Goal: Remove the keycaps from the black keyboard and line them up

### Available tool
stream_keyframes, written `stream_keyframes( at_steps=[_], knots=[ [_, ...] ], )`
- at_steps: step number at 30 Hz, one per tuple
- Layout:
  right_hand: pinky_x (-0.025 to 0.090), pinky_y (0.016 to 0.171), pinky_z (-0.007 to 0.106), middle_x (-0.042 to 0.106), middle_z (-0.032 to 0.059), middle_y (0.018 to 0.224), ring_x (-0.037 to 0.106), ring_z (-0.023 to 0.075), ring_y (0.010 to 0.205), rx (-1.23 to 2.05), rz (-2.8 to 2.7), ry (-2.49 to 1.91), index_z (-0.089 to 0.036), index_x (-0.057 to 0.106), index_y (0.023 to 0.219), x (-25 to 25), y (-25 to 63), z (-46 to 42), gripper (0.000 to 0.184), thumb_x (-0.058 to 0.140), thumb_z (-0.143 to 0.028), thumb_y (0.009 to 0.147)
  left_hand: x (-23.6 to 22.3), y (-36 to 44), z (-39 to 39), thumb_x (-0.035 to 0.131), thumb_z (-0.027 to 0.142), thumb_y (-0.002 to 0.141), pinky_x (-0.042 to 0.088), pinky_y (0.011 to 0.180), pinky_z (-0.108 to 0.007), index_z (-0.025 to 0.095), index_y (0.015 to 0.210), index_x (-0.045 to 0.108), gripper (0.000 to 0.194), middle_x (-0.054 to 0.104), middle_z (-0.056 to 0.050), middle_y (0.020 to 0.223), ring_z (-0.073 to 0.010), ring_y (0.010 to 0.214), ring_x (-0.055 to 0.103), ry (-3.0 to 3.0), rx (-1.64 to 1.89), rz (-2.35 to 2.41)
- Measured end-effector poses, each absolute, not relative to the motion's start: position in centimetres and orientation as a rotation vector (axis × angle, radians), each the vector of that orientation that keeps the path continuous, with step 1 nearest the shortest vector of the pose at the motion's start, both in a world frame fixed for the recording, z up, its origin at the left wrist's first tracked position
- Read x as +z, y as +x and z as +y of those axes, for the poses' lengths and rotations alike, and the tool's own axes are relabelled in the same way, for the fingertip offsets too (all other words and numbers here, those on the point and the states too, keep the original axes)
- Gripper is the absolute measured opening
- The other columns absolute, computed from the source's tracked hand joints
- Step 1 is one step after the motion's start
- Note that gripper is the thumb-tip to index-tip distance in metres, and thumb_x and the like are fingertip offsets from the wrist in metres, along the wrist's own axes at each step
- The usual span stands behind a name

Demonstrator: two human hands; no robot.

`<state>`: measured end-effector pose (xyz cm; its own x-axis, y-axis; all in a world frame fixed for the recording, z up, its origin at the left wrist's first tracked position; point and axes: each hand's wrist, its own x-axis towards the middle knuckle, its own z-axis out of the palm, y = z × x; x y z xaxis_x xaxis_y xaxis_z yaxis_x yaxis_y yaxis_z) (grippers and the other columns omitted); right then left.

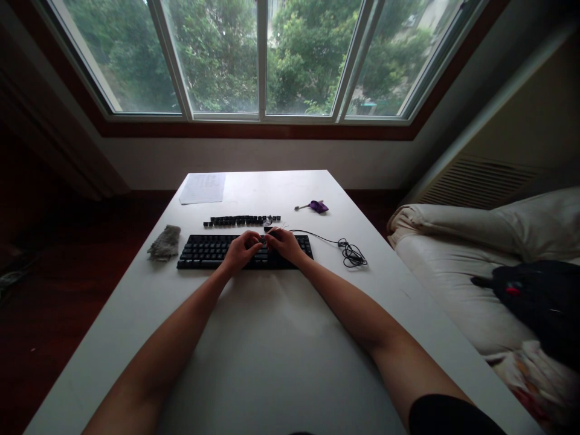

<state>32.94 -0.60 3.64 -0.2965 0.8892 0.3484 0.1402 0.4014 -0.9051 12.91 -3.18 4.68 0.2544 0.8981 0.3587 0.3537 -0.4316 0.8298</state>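
A black keyboard [206, 252] lies flat across the white table, its keys facing up. Over its middle, my left hand [243, 248] is closed, thumb and forefinger pinched together. Whatever sits between those fingertips is too small to make out. Close beside it, my right hand [284, 243] is closed around a small tool with thin wires [283, 226] sticking out, which looks like a wire keycap puller. The fingertips of both hands nearly meet above the keys. Behind the keyboard, loose black keycaps [238, 220] stand in rows.
A crumpled grey cloth [164, 243] lies left of the keyboard. On the right is its coiled black cable [352, 252]. Farther back are a small brush with a purple part [318, 206] and a sheet of paper [203, 188]. A sofa [435, 254] stands right of the table [272, 350].
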Motion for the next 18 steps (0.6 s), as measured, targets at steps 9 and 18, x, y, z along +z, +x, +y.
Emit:
stream_keyframes(
  at_steps=[9,18],
  knots=[
    [0.052,0.062,0.026,0.068,0.0006,0.068,0.064,0.0153,0.061,0.936,-1.721,-0.958,-0.019,0.067,0.09,3.36,32.96,-0.37,0.033,0.062,-0.051,0.089,4.22,12.8,-2.83,0.063,0.026,0.086,0.054,0.085,-0.032,0.022,0.111,0.066,0.025,0.072,-0.004,0.099,-0.0171,0.086,0.067,1.967,1.156,1.144],
    [0.051,0.065,0.028,0.072,0.0021,0.073,0.066,0.0177,0.065,0.869,-1.796,-0.954,-0.022,0.075,0.094,3.61,32.91,-0.56,0.032,0.061,-0.05,0.091,4.24,12.75,-2.94,0.06,0.017,0.084,0.053,0.083,-0.031,0.022,0.111,0.067,0.028,0.07,-0.003,0.097,-0.016,0.084,0.065,1.994,1.173,1.167]
  ],
)
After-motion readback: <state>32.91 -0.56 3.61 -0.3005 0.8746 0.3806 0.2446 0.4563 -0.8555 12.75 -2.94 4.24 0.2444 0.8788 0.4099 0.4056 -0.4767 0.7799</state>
